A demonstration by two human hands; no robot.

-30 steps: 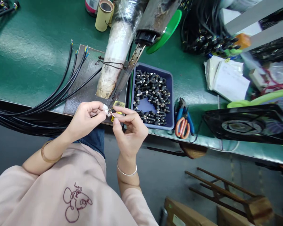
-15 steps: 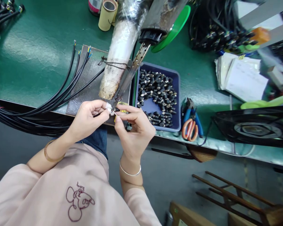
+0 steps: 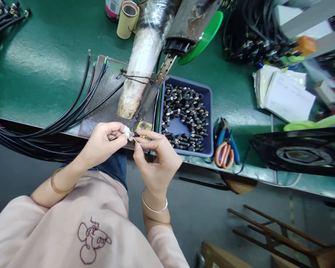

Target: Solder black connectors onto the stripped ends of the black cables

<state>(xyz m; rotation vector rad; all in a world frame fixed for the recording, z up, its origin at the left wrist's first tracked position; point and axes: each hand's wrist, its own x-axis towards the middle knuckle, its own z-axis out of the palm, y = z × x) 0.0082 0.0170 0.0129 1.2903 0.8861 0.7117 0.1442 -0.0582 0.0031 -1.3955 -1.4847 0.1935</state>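
My left hand [image 3: 107, 139], white tape around its fingertips, is closed in a pinch at a small connector [image 3: 133, 134] with metal pins, partly hidden by the fingers. Facing it, my right hand [image 3: 158, 158] pinches a thin pale wire [image 3: 134, 140] between thumb and fingers, its end close to the connector. Just above both hands, a soldering iron [image 3: 153, 91] points down with its tip near a yellow sponge-like pad [image 3: 144, 126]. Left of the iron hangs a white tube [image 3: 138, 63] wrapped in clear film.
Black cables [image 3: 69, 119] with stripped coloured ends lie over a dark plate [image 3: 93, 117] on the left. A blue bin [image 3: 209, 123] of black connectors stands right of the iron, then pliers [image 3: 226, 145], papers [image 3: 289, 95] and a black fan [image 3: 301, 154]. A wooden stool [image 3: 279, 232] is below.
Both hands have dropped slightly away from the iron's tip. More of the connector and the yellow pad shows between and above the fingers. Both pinches stay closed.
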